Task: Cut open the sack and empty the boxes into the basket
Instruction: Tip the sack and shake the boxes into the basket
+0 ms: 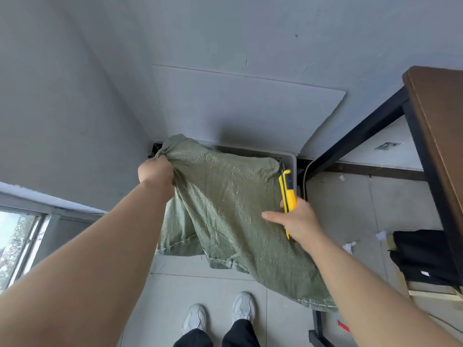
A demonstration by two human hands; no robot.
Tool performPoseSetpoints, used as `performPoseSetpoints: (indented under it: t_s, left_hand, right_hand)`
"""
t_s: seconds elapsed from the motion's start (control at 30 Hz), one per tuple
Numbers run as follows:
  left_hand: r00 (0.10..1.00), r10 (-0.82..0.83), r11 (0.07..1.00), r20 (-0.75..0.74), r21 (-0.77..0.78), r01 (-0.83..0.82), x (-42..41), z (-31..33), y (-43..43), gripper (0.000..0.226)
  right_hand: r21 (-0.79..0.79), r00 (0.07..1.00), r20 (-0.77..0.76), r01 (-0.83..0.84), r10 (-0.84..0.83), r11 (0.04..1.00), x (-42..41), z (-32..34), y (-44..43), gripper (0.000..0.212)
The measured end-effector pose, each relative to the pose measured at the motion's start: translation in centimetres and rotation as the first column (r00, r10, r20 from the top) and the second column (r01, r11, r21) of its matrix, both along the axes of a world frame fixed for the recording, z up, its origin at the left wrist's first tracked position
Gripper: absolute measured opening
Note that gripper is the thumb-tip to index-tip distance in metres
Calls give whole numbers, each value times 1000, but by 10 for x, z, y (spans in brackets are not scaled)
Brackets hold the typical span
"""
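A green woven sack [233,209] hangs limp in front of me, draped over a grey basket [292,166] that stands against the wall. My left hand [156,171] grips the sack's upper left corner, bunching the fabric. My right hand [298,219] holds a yellow utility knife [287,190] upright at the sack's right edge, with the index finger stretched out onto the fabric. The sack hides the inside of the basket, and no boxes are visible.
A brown table [436,126] on a black metal frame [360,128] stands at the right, with a black bag [423,256] on the floor beneath it. Paper scraps [349,246] lie on the tiled floor. My shoes [218,314] are below, a window [17,239] at the left.
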State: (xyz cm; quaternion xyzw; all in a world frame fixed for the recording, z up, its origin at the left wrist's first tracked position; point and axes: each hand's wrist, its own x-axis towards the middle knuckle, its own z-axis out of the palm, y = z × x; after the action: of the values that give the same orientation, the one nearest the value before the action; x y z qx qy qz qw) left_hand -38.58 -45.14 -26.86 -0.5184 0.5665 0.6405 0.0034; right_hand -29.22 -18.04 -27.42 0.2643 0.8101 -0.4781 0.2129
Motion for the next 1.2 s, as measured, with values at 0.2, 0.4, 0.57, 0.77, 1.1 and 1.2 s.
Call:
performPoseSetpoints:
  t_s: [0.2,0.4,0.57,0.77,1.1,1.2]
  left_hand:
    - [985,98,984,-142,161,-75,18,-4,7,12]
    - [974,-151,988,-168,11,155,27,-13,-10,15]
    - [829,-557,778,52,-316,543,48,2,-14,26]
    - [732,-680,731,-36,43,681,78,-11,-20,57]
    - [289,-802,283,523,-95,955,124,-105,11,98]
    - [162,-697,127,698,-102,987,138,-136,27,113]
  right_hand:
    - [378,993,-70,-60,94,924,34,-31,-23,33]
    - [477,994,-103,22,31,879,22,-34,-27,7]
    - [495,993,-120,56,4,867,19,-22,-2,13]
    - [492,987,-122,152,-105,857,24,-21,24,15]
    - [477,962,-184,268,-202,837,17,-48,50,14]
    - [459,962,-214,252,-169,852,12,-62,43,12]
